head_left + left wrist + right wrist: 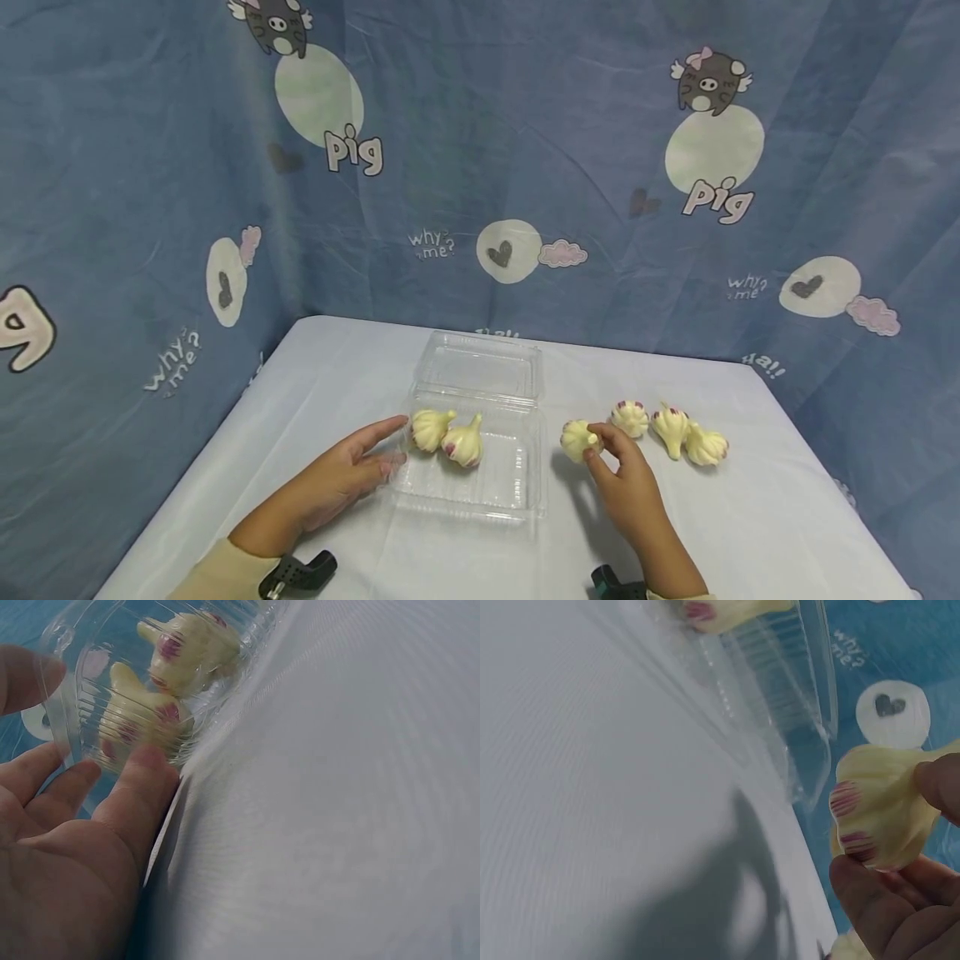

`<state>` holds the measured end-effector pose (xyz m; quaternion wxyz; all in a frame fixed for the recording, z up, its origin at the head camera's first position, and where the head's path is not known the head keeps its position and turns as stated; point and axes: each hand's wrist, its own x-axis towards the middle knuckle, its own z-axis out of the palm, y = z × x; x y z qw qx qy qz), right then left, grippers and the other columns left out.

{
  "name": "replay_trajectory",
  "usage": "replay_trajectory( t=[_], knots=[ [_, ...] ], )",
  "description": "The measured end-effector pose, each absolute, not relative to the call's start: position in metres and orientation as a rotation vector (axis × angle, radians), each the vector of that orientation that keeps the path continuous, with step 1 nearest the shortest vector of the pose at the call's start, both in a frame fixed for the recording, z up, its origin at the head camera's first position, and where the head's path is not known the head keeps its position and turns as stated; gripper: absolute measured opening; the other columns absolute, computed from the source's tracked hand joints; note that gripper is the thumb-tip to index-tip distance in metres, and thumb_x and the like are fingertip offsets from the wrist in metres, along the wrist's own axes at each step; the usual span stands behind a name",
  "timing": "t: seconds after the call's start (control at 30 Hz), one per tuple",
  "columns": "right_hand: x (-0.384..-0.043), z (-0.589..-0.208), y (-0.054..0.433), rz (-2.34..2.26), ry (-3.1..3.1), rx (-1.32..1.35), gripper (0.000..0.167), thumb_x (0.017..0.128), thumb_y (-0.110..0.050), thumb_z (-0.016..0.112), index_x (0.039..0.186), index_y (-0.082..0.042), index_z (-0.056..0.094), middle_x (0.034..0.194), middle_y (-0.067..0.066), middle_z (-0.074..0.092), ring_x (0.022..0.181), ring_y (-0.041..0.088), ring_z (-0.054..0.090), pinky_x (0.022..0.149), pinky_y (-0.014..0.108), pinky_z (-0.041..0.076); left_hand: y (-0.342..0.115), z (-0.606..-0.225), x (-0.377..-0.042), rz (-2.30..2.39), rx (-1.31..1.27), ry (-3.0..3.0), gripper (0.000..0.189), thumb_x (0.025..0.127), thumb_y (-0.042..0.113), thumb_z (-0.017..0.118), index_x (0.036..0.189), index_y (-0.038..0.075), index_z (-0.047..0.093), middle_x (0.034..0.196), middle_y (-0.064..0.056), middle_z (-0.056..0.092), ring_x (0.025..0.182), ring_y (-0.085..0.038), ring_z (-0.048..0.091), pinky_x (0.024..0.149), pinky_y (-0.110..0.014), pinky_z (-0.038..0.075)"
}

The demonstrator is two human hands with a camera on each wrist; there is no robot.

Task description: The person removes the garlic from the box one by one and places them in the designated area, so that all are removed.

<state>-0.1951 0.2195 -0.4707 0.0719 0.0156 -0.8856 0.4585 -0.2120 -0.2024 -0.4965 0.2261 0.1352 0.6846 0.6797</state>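
A clear plastic clamshell box (495, 479) lies with its lid folded back on the white table. Inside its left part sit two garlic bulbs, the left one (430, 430) and one beside it (463, 443). My left hand (337, 479) rests against the box's left side, fingers fairly straight, thumb on the outer wall in the left wrist view. Right of the box, my right hand (628, 483) pinches a garlic bulb (576, 440) between thumb and fingers, held above the table. Purple streaks mark this bulb (881, 802) in the right wrist view.
Several more garlic bulbs lie right of the right hand: one (629, 418) behind its fingers, another (671, 429) and one farther right (707, 445). The lid (480, 367) stretches toward the back. A blue printed curtain (465, 167) surrounds the white table (787, 500).
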Motion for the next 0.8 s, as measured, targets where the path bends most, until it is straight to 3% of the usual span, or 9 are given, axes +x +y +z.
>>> replay_trajectory(
  t=[0.23, 0.5, 0.8],
  knots=[
    [-0.192, -0.473, 0.233, 1.407, -2.707, 0.011, 0.04, 0.106, -0.022, 0.063, 0.146, -0.016, 0.055, 0.159, 0.015, 0.05, 0.149, 0.042, 0.043, 0.118, 0.071, 0.032, -0.203, -0.499, -0.213, 1.885, 0.379, 1.875, 0.074, 0.104, 0.01, 0.06, 0.168, 0.015, 0.022, 0.176, -0.012, 0.0, 0.157, -0.041, 0.025, 0.125, -0.063, 0.018],
    [-0.191, -0.474, 0.246, 1.408, -2.733, -0.031, 0.042, 0.107, -0.022, 0.061, 0.147, -0.014, 0.052, 0.162, 0.017, 0.043, 0.148, 0.045, 0.043, 0.117, 0.072, 0.032, -0.203, -0.498, -0.212, 1.867, 0.37, 1.885, 0.074, 0.105, 0.011, 0.059, 0.168, 0.016, 0.022, 0.176, -0.011, 0.0, 0.156, -0.04, 0.028, 0.124, -0.052, 0.029],
    [-0.192, -0.479, 0.257, 1.381, -2.705, -0.052, 0.041, 0.105, -0.015, 0.061, 0.145, -0.007, 0.053, 0.158, 0.021, 0.048, 0.143, 0.051, 0.047, 0.116, 0.071, 0.033, -0.203, -0.496, -0.212, 1.878, 0.374, 1.872, 0.074, 0.104, 0.009, 0.059, 0.168, 0.014, 0.021, 0.176, -0.012, -0.001, 0.157, -0.041, 0.026, 0.125, -0.056, 0.024]
  ],
)
